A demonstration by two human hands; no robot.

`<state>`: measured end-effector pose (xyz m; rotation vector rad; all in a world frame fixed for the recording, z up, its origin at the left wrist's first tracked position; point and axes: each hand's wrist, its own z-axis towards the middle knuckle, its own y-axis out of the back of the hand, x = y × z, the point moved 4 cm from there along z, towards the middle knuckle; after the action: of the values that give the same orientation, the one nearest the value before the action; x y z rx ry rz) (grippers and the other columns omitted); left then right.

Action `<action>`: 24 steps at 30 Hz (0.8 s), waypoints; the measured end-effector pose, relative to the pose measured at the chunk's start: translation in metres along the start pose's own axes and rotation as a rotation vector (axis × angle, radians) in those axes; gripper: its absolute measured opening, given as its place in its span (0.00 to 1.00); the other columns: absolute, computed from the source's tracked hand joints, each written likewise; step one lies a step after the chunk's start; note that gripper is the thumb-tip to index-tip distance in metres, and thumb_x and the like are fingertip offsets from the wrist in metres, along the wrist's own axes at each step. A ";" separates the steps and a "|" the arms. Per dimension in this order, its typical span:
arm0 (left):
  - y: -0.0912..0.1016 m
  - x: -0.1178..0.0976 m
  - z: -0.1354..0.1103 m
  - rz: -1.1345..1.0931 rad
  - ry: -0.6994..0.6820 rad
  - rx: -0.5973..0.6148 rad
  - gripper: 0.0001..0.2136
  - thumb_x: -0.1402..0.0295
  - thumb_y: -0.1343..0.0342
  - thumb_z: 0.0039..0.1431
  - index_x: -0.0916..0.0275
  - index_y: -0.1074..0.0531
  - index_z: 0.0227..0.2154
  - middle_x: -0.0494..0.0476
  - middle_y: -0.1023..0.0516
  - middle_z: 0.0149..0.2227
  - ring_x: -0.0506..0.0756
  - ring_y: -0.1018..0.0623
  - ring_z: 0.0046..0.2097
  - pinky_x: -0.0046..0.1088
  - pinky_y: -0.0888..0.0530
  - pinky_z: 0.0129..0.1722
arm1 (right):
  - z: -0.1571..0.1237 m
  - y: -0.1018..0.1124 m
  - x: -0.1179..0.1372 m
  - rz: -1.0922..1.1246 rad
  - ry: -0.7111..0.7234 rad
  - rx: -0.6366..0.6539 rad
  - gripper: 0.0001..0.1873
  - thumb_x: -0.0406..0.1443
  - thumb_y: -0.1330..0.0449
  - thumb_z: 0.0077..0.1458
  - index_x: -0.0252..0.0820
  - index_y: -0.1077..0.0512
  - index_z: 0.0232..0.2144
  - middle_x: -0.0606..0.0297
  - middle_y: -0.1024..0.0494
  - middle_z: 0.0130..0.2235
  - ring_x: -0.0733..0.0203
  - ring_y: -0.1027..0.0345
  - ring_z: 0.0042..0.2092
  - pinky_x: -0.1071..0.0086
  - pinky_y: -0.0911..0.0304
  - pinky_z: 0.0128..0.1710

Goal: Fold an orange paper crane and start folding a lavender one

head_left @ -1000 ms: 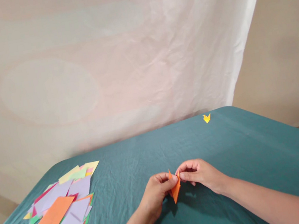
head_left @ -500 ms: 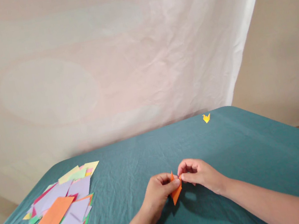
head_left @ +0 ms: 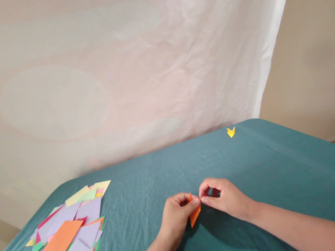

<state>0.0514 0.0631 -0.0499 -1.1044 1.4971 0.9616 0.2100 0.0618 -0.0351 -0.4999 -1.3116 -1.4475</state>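
Basically, the orange folded paper is held at six o'clock, pinched in the left hand, thumb on top; its narrow tip looks nipped by the right hand; probably best creased with the body steadied and tip worked gently; it's folded spiky; flat, sharp-cornered sheets are strewn at nine o'clock over softly wrinkled green cloth.

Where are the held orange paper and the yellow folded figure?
Held orange paper (head_left: 194, 216), head view: its exposed lower part.
Yellow folded figure (head_left: 231, 133), head view: middle of its body.
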 end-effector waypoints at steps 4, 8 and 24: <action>-0.001 0.000 -0.001 -0.021 0.004 -0.016 0.21 0.50 0.34 0.39 0.67 0.24 0.21 0.53 0.28 0.20 0.48 0.34 0.22 0.22 0.39 0.23 | 0.000 0.000 0.000 -0.028 0.032 -0.020 0.03 0.31 0.41 0.52 0.44 0.28 0.28 0.69 0.26 0.29 0.65 0.33 0.31 0.73 0.41 0.30; -0.002 0.000 -0.001 -0.062 0.008 -0.017 0.20 0.51 0.33 0.38 0.67 0.25 0.21 0.52 0.28 0.20 0.48 0.33 0.23 0.22 0.39 0.24 | 0.000 -0.001 0.003 -0.052 0.089 -0.024 0.04 0.32 0.41 0.53 0.44 0.28 0.28 0.69 0.27 0.28 0.65 0.34 0.31 0.73 0.42 0.30; -0.001 0.000 -0.001 -0.025 -0.025 -0.052 0.19 0.53 0.35 0.43 0.67 0.25 0.24 0.49 0.33 0.18 0.46 0.37 0.21 0.21 0.42 0.21 | -0.003 -0.003 -0.003 -0.069 0.021 -0.062 0.01 0.34 0.41 0.53 0.44 0.29 0.29 0.68 0.24 0.29 0.64 0.32 0.31 0.72 0.39 0.30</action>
<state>0.0527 0.0621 -0.0495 -1.1420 1.4418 0.9988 0.2095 0.0601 -0.0398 -0.4828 -1.2808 -1.5506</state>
